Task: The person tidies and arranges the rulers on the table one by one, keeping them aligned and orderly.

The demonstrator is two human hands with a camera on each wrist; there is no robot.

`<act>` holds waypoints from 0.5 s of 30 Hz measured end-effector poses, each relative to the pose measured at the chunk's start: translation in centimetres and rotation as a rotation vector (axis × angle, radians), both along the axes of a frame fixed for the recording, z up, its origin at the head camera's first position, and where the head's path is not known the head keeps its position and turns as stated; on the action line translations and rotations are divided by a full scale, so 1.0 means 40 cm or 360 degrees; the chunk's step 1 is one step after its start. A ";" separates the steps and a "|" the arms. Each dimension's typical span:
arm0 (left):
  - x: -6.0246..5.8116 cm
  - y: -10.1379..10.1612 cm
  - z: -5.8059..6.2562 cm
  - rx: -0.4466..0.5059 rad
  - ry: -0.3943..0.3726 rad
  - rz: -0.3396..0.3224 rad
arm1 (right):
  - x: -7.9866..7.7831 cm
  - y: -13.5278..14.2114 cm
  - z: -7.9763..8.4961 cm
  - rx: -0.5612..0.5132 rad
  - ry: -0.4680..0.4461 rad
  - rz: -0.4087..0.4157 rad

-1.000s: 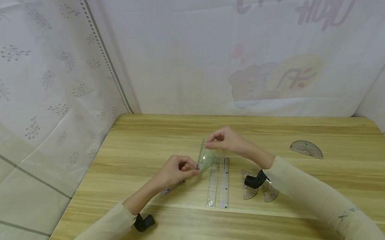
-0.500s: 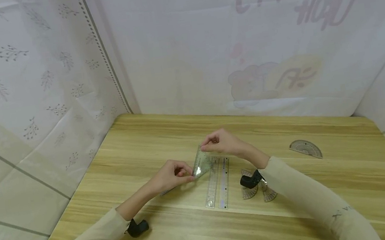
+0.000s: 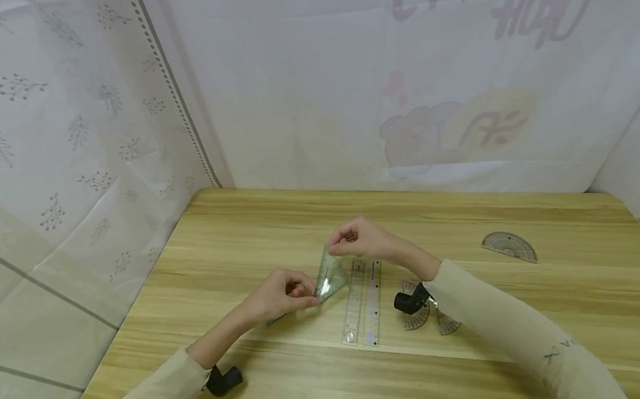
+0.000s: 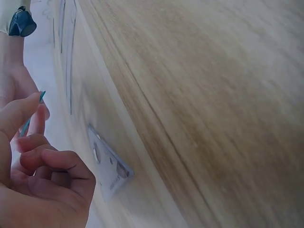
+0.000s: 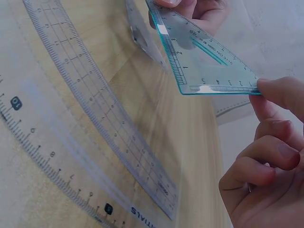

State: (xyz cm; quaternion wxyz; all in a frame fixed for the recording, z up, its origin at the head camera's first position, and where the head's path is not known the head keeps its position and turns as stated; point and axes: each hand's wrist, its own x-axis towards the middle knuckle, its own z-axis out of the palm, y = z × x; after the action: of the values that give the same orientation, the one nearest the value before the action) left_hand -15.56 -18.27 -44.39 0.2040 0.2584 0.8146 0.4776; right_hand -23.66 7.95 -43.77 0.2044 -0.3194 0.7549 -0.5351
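Both hands hold a clear, green-edged set square tilted above the table. My left hand pinches its near corner between thumb and finger. At the far corner, the thumb and index finger of my right hand pinch it too; the right wrist view shows the printed scales on this set square. Beneath the left hand lies a second clear triangular piece, mostly hidden in the head view. Just right of the held set square, two clear rulers, one plain and one with dark marks, lie side by side.
Two small protractors, one to the left and one to the right, lie partly hidden under the right wrist. A larger protractor rests farther right. The wooden table meets a hanging cloth at its back edge.
Both hands have shifted left and slightly nearer with the set square, which has moved off the rulers' far ends. The rulers and protractors have stayed put.
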 end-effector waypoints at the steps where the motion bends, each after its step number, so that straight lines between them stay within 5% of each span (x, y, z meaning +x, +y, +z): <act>1: 0.001 -0.002 -0.001 -0.0007 0.0003 -0.0004 | 0.000 -0.001 -0.001 0.0003 0.0005 0.0005; 15: 0.014 -0.018 -0.009 -0.0087 0.0081 -0.0024 | 0.006 -0.025 -0.017 0.0023 0.0034 0.0072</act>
State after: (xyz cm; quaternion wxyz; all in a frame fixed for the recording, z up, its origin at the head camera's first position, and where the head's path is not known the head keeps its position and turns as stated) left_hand -15.02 -18.97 -44.77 0.1939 0.2711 0.8302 0.4469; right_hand -23.42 6.97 -44.45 0.2107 -0.3408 0.7534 -0.5215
